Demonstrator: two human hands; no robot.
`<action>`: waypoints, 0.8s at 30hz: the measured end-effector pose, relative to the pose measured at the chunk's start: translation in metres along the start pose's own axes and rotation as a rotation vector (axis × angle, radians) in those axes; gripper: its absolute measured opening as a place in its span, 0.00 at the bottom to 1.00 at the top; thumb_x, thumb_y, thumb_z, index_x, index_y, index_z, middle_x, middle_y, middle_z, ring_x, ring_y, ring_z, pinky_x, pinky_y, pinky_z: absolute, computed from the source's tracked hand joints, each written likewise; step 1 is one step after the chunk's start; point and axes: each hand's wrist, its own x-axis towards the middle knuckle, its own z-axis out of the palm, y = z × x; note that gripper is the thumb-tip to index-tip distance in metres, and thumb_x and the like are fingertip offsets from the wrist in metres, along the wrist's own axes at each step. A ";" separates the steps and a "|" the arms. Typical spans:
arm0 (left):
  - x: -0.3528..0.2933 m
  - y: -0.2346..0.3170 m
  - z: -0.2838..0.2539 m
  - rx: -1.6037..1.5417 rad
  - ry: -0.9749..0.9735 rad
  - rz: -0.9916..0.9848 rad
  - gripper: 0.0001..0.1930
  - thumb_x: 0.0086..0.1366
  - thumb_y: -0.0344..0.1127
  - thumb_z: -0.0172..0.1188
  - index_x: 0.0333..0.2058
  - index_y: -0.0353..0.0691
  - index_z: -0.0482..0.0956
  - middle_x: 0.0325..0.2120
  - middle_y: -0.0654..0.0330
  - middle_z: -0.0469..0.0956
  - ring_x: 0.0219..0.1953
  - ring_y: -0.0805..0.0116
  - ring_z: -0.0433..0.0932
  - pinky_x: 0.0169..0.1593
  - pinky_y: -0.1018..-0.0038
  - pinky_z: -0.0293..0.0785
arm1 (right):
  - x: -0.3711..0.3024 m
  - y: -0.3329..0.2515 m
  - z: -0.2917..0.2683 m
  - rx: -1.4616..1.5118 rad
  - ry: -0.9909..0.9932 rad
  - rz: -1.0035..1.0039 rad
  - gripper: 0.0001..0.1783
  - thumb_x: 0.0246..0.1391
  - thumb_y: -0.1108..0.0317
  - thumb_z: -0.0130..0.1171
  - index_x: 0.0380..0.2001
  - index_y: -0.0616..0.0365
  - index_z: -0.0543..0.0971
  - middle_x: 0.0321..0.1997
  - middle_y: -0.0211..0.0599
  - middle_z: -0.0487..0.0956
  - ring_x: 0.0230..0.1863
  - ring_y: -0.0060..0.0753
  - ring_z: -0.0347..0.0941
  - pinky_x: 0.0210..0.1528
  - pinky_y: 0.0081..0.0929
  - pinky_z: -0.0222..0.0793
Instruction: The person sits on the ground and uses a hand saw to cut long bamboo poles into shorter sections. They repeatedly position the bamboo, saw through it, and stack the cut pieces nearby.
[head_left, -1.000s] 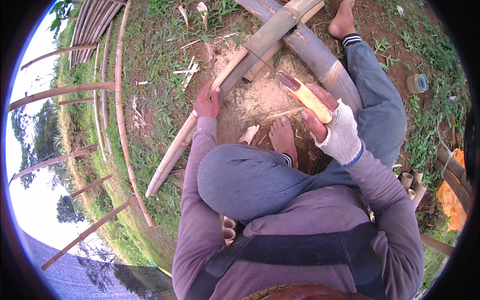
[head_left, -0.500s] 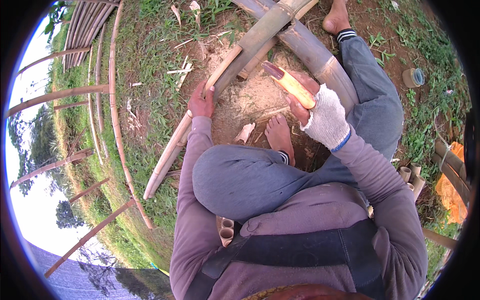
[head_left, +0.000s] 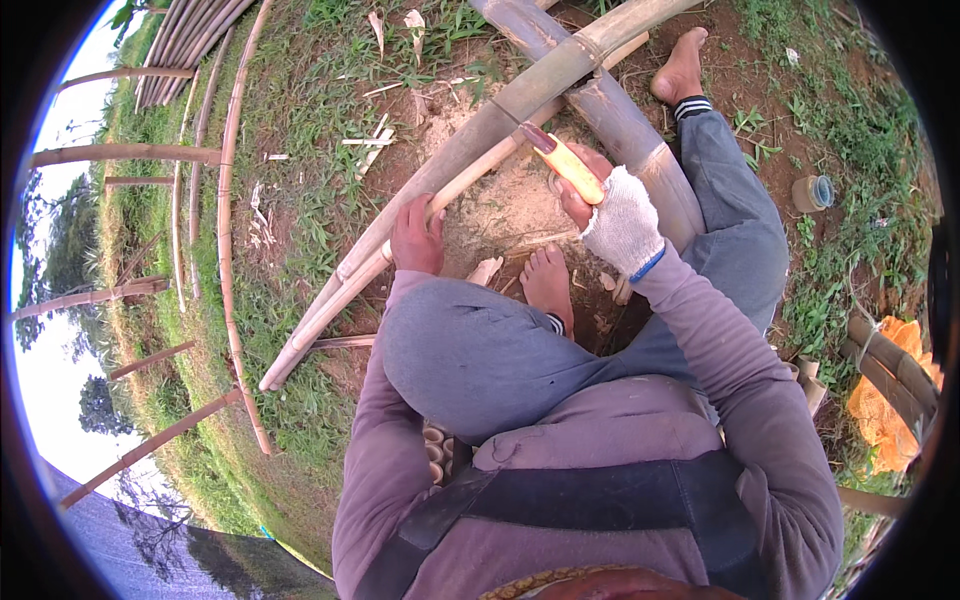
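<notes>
the bamboo strip (head_left: 440,195) lies slanted across the sawdust patch (head_left: 500,205), its upper end resting on the thick bamboo pole (head_left: 625,135) and its lower end out on the grass (head_left: 300,130). the knife (head_left: 562,165), with its pale yellow handle, now has its blade end down against the strip's edge; a second ago it was held up clear of the wood, so the cut looks to be meeting the bamboo at this moment. the right hand (head_left: 610,215), in a white glove, is clamped round the knife handle. the left hand (head_left: 417,235), bare, is pressed down on the strip lower along, fingers curled over it, much where it was before, pinning it steady. the hands are well apart. a bare foot (head_left: 548,285) rests on the sawdust between them, the other foot (head_left: 682,68) beyond the pole. more bamboo poles (head_left: 195,55) lie in the grass to the left, a tape roll (head_left: 812,192) to the right
</notes>
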 end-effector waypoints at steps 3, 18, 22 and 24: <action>-0.071 0.033 -0.006 0.170 -0.290 0.008 0.27 0.65 0.46 0.71 0.62 0.51 0.79 0.52 0.54 0.80 0.53 0.50 0.80 0.57 0.48 0.75 | -0.004 0.006 0.003 0.025 0.007 0.018 0.26 0.64 0.64 0.66 0.62 0.62 0.78 0.49 0.53 0.86 0.48 0.54 0.85 0.50 0.39 0.80; 0.025 -0.061 -0.040 0.471 -0.386 -0.399 0.48 0.48 0.49 0.83 0.68 0.54 0.71 0.65 0.49 0.73 0.70 0.47 0.70 0.70 0.44 0.65 | -0.010 0.011 0.016 0.005 0.066 -0.079 0.26 0.63 0.67 0.68 0.62 0.64 0.76 0.51 0.55 0.86 0.49 0.55 0.86 0.51 0.39 0.81; 0.032 -0.065 -0.036 0.357 -0.505 -0.439 0.43 0.48 0.45 0.82 0.64 0.52 0.73 0.55 0.52 0.82 0.59 0.48 0.81 0.64 0.48 0.74 | -0.012 0.010 0.004 -0.045 0.061 -0.091 0.27 0.63 0.69 0.67 0.64 0.65 0.75 0.53 0.54 0.85 0.50 0.47 0.87 0.53 0.37 0.81; 0.033 -0.056 -0.029 0.381 -0.451 -0.360 0.42 0.48 0.44 0.82 0.63 0.51 0.74 0.51 0.53 0.84 0.56 0.48 0.83 0.61 0.49 0.76 | -0.015 0.009 -0.004 -0.021 0.063 -0.070 0.28 0.64 0.69 0.66 0.65 0.65 0.75 0.54 0.52 0.86 0.50 0.42 0.86 0.54 0.35 0.80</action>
